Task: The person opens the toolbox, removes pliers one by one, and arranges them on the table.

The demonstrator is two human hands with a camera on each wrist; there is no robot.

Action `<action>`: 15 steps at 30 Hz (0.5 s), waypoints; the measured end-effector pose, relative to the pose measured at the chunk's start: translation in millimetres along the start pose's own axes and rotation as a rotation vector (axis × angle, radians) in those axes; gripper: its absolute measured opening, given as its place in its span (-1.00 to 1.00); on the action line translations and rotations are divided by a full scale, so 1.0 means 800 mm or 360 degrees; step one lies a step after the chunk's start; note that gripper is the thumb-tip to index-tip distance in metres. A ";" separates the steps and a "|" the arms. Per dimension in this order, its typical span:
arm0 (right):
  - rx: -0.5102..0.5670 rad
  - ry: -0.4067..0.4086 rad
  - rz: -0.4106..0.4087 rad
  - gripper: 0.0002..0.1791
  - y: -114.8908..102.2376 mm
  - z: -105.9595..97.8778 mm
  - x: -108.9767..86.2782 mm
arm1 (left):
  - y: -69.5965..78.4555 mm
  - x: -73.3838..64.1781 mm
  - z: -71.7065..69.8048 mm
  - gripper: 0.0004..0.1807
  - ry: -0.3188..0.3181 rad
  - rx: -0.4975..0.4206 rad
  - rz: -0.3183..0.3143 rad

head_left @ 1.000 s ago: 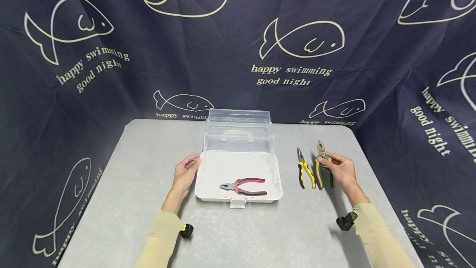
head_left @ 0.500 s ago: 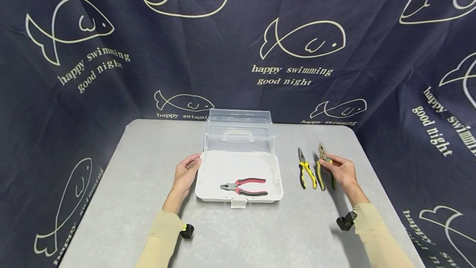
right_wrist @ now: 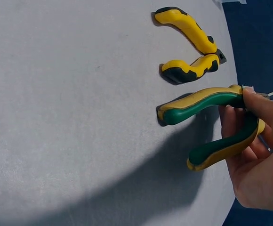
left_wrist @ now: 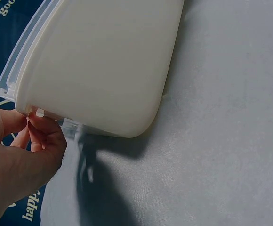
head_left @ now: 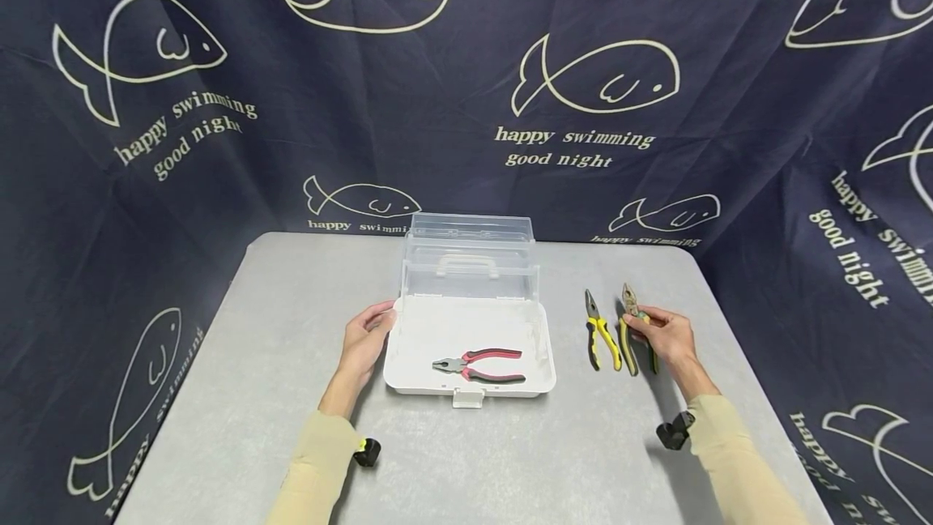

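An opened white plastic toolbox (head_left: 466, 322) stands mid-table, its clear lid (head_left: 470, 253) tipped back. My left hand (head_left: 364, 343) pinches the box's back left corner; the left wrist view shows thumb and fingertips at the rim of its wall (left_wrist: 99, 61). Inside the box lie red-and-black combination pliers (head_left: 492, 353). At the right, my right hand (head_left: 669, 336) pinches worn combination pliers (head_left: 628, 344) near the pivot, their jaws pointing away from me. Their green and yellow handles (right_wrist: 202, 103) are spread in the right wrist view, one handle tip close over the table.
Yellow-and-black long-nose pliers (head_left: 601, 330) lie between the toolbox and my right hand, near the held pair. The grey table (head_left: 496, 460) reaches back to a dark blue curtain (head_left: 452, 104) printed with fish, which also hangs at both sides.
My right hand has drawn the green-and-yellow combination pliers slightly toward me. The left hand keeps its place at the toolbox corner.
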State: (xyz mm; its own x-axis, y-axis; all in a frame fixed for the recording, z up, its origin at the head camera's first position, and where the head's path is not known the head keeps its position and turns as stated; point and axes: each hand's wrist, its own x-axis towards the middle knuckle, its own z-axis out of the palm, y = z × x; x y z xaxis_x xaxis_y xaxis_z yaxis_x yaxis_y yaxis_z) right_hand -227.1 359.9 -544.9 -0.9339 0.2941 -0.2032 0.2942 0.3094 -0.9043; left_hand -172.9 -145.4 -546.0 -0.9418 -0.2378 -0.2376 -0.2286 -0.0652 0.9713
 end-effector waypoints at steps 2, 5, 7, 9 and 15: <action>0.0024 -0.0005 -0.0003 -0.39 0.001 0.001 0.000 | 0.000 0.000 0.000 -0.65 0.0000 0.0002 0.0003; 0.0030 -0.0006 -0.0009 -0.41 0.001 0.003 0.000 | -0.001 0.000 -0.001 -0.65 0.0002 -0.0001 0.0005; 0.0008 -0.0005 -0.0007 -0.40 0.001 0.005 0.000 | -0.002 0.001 -0.001 -0.66 0.0006 -0.0007 0.0004; -0.0049 0.0013 0.0005 -0.41 0.001 0.006 0.000 | -0.002 0.001 -0.001 -0.65 0.0004 -0.0010 0.0010; -0.0186 0.0053 0.0046 -0.42 0.007 0.008 0.006 | -0.001 0.001 0.000 -0.65 -0.0006 -0.0010 0.0017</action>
State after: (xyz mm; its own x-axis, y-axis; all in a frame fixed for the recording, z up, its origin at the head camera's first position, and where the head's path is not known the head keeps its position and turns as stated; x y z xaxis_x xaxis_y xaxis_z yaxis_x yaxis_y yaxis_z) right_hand -231.6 357.2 -553.2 -0.9181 0.3336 -0.2142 0.3443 0.4033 -0.8478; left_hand -173.3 -145.8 -547.3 -0.9451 -0.2349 -0.2271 -0.2169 -0.0688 0.9738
